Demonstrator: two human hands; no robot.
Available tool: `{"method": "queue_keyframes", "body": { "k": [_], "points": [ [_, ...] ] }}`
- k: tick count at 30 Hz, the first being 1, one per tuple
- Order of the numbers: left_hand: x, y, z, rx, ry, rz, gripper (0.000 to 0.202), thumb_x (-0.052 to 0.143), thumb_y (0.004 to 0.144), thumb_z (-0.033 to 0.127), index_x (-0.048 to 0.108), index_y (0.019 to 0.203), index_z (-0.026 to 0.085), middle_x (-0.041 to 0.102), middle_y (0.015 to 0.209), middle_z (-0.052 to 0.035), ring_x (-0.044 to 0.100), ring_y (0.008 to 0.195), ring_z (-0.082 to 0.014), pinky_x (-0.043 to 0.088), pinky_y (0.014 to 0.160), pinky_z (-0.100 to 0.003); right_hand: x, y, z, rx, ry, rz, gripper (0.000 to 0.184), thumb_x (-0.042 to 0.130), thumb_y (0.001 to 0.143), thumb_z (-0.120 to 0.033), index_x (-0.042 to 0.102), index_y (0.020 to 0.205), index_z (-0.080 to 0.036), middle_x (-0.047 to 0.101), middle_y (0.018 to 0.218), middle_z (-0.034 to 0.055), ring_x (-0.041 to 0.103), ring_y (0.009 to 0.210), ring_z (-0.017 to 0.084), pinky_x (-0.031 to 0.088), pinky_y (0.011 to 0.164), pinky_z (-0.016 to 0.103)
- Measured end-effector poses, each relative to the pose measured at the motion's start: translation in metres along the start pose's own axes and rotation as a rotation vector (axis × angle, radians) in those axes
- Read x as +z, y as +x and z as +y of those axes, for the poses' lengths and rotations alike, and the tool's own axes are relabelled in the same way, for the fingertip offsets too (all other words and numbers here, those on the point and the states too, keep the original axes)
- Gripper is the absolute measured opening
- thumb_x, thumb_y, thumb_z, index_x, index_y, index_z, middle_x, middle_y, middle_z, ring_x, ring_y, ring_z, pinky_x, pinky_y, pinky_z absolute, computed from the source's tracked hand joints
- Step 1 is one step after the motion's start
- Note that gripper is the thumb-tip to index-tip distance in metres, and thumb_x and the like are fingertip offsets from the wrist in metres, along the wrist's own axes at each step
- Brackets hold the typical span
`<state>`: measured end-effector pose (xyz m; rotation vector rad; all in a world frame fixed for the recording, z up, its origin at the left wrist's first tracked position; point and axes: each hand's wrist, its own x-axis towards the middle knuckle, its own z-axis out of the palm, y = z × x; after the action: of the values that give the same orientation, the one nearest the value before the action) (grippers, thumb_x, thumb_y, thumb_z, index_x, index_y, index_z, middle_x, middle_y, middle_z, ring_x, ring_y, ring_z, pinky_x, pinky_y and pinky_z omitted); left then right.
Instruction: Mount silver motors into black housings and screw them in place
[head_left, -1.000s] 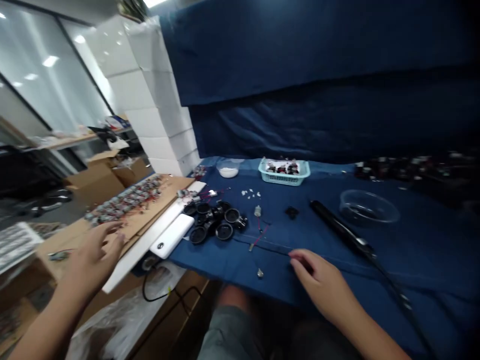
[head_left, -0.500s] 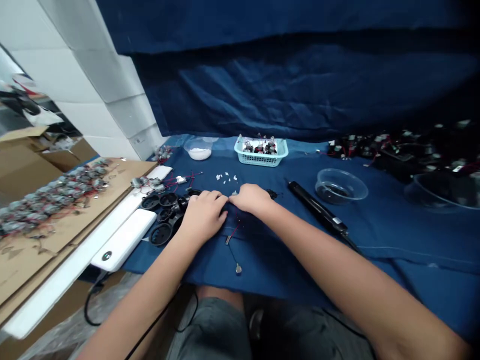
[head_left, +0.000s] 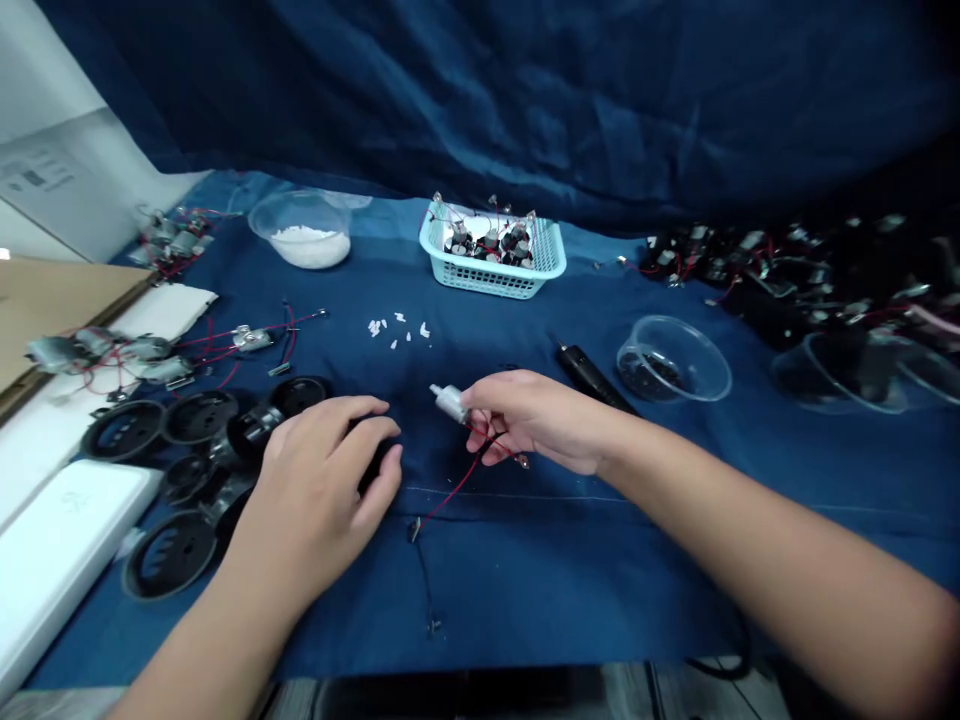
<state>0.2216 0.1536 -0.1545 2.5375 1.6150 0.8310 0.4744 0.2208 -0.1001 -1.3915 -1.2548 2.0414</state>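
My right hand (head_left: 525, 415) pinches a small silvery motor (head_left: 451, 403) between thumb and fingers, its white tip pointing left. Red wire (head_left: 457, 487) trails from it to a small metal piece (head_left: 415, 529) on the cloth. A dark wire runs on from there to another tiny metal end (head_left: 433, 627). To the left, my left hand (head_left: 322, 480) is curled beside the black round plastic housings (head_left: 176, 550). Something dark shows between its thumb and fingers, but I cannot make out what it is.
A light-blue basket (head_left: 495, 280) holds motor assemblies at the back. White bits (head_left: 397, 325) lie scattered before it. Clear bowls (head_left: 694, 365) (head_left: 300, 240), a black pen-shaped tool (head_left: 592, 378), wired motors (head_left: 150, 350) and a white power bank (head_left: 75, 560) surround the hands.
My hands have come apart from each other. The motor now shows clearly in my right hand. The head view has shifted closer to the cloth.
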Motion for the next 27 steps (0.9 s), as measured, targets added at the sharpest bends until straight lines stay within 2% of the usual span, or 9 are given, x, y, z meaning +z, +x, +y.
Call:
{"method": "queue_keyframes", "body": {
  "k": [1,3,6,10,14,18,21,24,27],
  "points": [
    [-0.001,0.001,0.001,-0.008,-0.023,0.027,0.014,0.057,0.104,0.035,0.064,0.115,0.03,0.072,0.129,-0.009,0.068,0.123,-0.0347,0.053,0.103,-0.059,-0.001,-0.012,0.006,-0.058,0.134,0.021,0.028,0.075,0.087,-0.043,0.063,0.081,-0.018,0.059,0.078,0.0008,0.065,0.079,0.016,0.056,0.07,0.028],
    [-0.003,0.002,0.003,-0.007,-0.084,0.082,0.012,0.056,0.104,0.032,0.064,0.112,0.029,0.073,0.121,-0.0088,0.07,0.116,-0.0313,0.055,0.1,-0.054,-0.001,-0.035,0.022,-0.154,0.291,0.132,0.032,0.078,0.087,-0.047,0.064,0.084,-0.018,0.059,0.081,0.0008,0.062,0.079,0.015,0.053,0.068,0.026],
    [-0.006,0.004,0.016,0.056,-0.176,0.078,0.013,0.055,0.107,0.033,0.066,0.111,0.028,0.075,0.109,-0.0072,0.07,0.104,-0.0267,0.055,0.093,-0.047,0.008,-0.059,0.052,-0.274,0.348,0.213,0.033,0.078,0.09,-0.049,0.066,0.089,-0.018,0.061,0.088,0.0027,0.061,0.084,0.016,0.053,0.07,0.026],
    [-0.009,0.016,0.052,0.105,-0.257,-0.128,0.032,0.049,0.111,0.047,0.074,0.103,0.029,0.076,0.106,-0.0061,0.066,0.096,-0.0257,0.049,0.086,-0.045,0.03,-0.067,0.085,-0.324,0.42,0.319,0.04,0.08,0.088,-0.057,0.068,0.092,-0.02,0.062,0.089,0.003,0.058,0.083,0.016,0.052,0.069,0.026],
    [-0.002,0.043,0.08,-0.052,-0.518,-0.371,0.044,0.045,0.111,0.051,0.073,0.092,0.022,0.072,0.096,-0.0048,0.062,0.097,-0.0235,0.044,0.091,-0.039,0.04,-0.062,0.099,-0.31,0.339,0.341,0.046,0.074,0.089,-0.064,0.068,0.104,-0.021,0.067,0.099,0.0044,0.064,0.094,0.017,0.054,0.075,0.026],
    [0.016,0.059,0.078,-0.249,-0.799,-0.541,0.042,0.057,0.1,0.06,0.067,0.092,0.02,0.064,0.084,-0.0007,0.056,0.08,-0.0179,0.043,0.076,-0.031,0.029,-0.062,0.1,-0.322,0.097,0.328,0.046,0.06,0.096,-0.061,0.069,0.115,-0.02,0.074,0.111,0.0096,0.072,0.105,0.022,0.059,0.082,0.032],
    [0.027,0.055,0.071,-0.354,-0.898,-0.622,0.048,0.044,0.1,0.066,0.058,0.096,0.02,0.05,0.072,0.0037,0.047,0.064,-0.0141,0.04,0.061,-0.027,0.01,-0.063,0.092,-0.36,-0.169,0.368,0.034,0.062,0.095,-0.05,0.076,0.103,-0.02,0.079,0.1,0.0084,0.075,0.092,0.023,0.056,0.073,0.031],
    [0.033,0.047,0.066,-0.44,-0.95,-0.685,0.046,0.033,0.101,0.064,0.049,0.093,0.021,0.042,0.072,0.0052,0.039,0.059,-0.0116,0.033,0.054,-0.024,-0.013,-0.048,0.068,-0.414,-0.488,0.497,0.026,0.06,0.097,-0.038,0.077,0.089,-0.02,0.078,0.084,0.0044,0.067,0.066,0.017,0.047,0.062,0.03],
    [0.035,0.043,0.065,-0.463,-0.959,-0.76,0.037,0.035,0.101,0.056,0.046,0.091,0.022,0.043,0.075,0.0041,0.038,0.058,-0.0112,0.03,0.052,-0.024,-0.026,-0.004,0.029,-0.497,-0.744,0.545,0.024,0.057,0.101,-0.031,0.08,0.1,-0.021,0.079,0.088,0.0038,0.07,0.075,0.018,0.051,0.072,0.031]
  ]
}}
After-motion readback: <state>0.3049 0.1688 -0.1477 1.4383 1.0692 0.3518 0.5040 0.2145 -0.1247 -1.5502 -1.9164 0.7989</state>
